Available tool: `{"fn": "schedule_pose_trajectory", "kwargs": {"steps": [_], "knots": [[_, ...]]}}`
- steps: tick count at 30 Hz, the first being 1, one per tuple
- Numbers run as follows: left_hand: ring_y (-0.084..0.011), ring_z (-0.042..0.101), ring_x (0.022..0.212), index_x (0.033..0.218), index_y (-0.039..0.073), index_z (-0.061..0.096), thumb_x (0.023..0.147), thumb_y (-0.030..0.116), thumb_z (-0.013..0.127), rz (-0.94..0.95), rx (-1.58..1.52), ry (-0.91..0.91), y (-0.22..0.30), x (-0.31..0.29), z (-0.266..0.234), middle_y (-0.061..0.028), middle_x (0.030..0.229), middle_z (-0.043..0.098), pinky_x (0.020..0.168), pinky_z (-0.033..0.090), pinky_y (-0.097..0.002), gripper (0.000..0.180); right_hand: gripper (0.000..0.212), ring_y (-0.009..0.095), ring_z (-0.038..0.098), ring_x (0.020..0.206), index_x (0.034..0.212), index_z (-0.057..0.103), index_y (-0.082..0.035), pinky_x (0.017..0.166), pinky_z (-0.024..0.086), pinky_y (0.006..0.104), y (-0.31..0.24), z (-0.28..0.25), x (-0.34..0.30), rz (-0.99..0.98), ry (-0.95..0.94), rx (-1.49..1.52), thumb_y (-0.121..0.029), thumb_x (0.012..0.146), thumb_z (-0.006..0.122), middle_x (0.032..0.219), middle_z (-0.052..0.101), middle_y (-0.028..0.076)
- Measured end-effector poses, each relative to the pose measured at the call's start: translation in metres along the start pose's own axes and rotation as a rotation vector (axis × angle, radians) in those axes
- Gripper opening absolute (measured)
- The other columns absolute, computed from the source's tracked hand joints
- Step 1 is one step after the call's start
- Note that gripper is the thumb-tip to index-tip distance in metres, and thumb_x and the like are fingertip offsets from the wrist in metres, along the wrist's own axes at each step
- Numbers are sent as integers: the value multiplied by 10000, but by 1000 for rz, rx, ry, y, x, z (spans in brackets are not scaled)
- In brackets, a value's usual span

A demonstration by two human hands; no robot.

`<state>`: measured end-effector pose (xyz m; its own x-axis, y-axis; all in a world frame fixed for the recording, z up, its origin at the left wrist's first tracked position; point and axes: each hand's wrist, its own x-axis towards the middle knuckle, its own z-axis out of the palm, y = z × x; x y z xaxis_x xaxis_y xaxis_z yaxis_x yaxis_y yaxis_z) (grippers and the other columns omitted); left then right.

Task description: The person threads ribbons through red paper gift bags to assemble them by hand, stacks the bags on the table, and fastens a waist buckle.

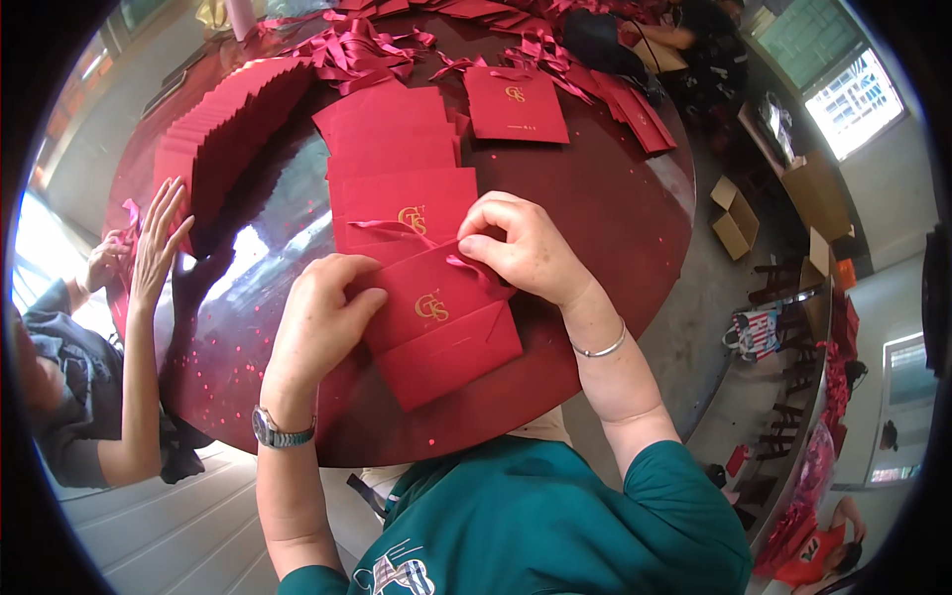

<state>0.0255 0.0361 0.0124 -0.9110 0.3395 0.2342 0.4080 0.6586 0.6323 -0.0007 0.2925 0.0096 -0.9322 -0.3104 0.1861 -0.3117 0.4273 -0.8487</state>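
A flat red paper gift bag point(436, 342) with gold lettering lies on the near side of the round table, overlapping other red bags. My left hand point(322, 312) is curled at its upper left corner, thumb and forefinger at the edge. My right hand point(521, 243) is closed in a pinch at the bag's top edge, on a dark pink ribbon point(476, 273). The ribbon loops over the front of the bag below that hand. Just beyond lies a fanned stack of red bags point(392, 129), partly covered by the nearer ones.
A long row of red bags point(233, 114) stands at the left of the dark red table point(595, 228). Another bag point(516, 104) and heaped ribbons point(367, 50) lie farther off. A co-worker's hand point(157, 238) is at the left. Cardboard boxes point(734, 218) sit on the floor, right.
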Motion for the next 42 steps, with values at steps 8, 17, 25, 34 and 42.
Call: {"fn": "schedule_pose_trajectory", "kwargs": {"steps": [8, 17, 25, 34, 42], "knots": [[-150, 580, 725, 955, -21, 690, 749, 11, 709, -196, -288, 63, -20, -13, 3, -65, 838, 656, 695, 487, -287, 209, 330, 320, 625, 1012, 1016, 723, -85, 899, 515, 377, 50, -42, -3, -211, -89, -563, 62, 792, 531, 1099, 690, 91], [-137, 601, 751, 926, -30, 690, 760, 70, 734, -400, -313, 210, -35, -27, -2, -75, 807, 663, 706, 502, -291, 199, 132, 242, 618, 793, 977, 647, -59, 697, 478, 377, 42, -34, -48, -104, -22, -758, -93, 850, 646, 872, 665, 54], [-244, 665, 776, 892, -18, 701, 742, 132, 753, -354, -174, 204, -23, -30, 6, -133, 807, 680, 738, 529, -351, 218, 367, 106, 586, 739, 1220, 631, 32, 648, 481, 225, -43, -5, -94, -33, -252, 721, -218, 952, 651, 975, 658, 94], [-210, 685, 814, 966, -36, 704, 762, 89, 720, -356, -319, 21, -15, -41, 2, -145, 868, 718, 761, 532, -325, 240, 229, 193, 700, 883, 1159, 608, 53, 731, 577, 295, -68, 59, -77, 115, -120, 489, -1, 937, 590, 988, 697, 120], [-91, 557, 715, 1036, -30, 668, 849, 118, 693, -516, -541, -97, -15, -46, 2, -24, 827, 648, 643, 457, -257, 240, 55, 224, 616, 610, 859, 683, -118, 515, 477, 351, -46, 89, -55, -374, 179, -784, -144, 815, 704, 798, 636, 72]]}}
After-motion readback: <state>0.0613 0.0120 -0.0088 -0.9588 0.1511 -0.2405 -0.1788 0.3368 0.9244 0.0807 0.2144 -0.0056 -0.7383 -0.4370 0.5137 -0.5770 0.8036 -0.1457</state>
